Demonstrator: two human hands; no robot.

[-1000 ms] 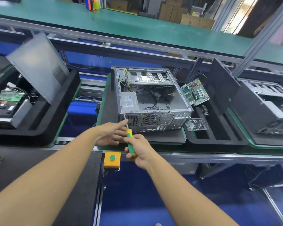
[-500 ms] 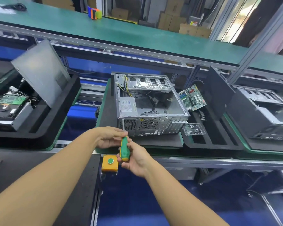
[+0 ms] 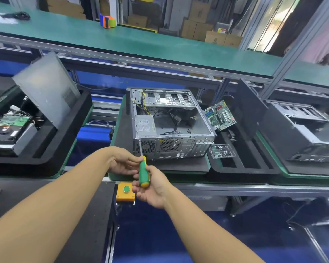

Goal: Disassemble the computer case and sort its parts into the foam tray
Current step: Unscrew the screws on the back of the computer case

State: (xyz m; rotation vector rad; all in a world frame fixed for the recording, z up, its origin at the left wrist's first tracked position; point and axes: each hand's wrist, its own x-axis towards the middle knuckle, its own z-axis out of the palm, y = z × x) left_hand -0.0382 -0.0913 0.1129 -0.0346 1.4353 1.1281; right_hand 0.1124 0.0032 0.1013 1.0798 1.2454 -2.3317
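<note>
Green and yellow plastic fills the right hand (image 3: 154,188): its fingers are curled round the fat end of the screwdriver (image 3: 143,172). The left hand (image 3: 122,162) pinches the top of the handle, where the thin metal rod comes out. The rod points up at the back of the case (image 3: 179,147), near its top left corner, by the power box (image 3: 145,125). I cannot tell if the tip touches a screw.

The case sits on a black mat (image 3: 179,166) in the middle, lid off, back wall facing the person. It is thin metal, stiff and hollow. I think it is big and awkward more than heavy, and its edges may be sharp. It is best held by the frame with two hands, not by the loose wires (image 3: 174,122). The power box looks heavy, so hold it under its body once the screws are out.

The foam tray (image 3: 243,168) is just right of the case. A green board (image 3: 219,115) leans in it, and a clear box (image 3: 222,151) of small bits sits at its near left. Screws are tiny and roll away.
</note>
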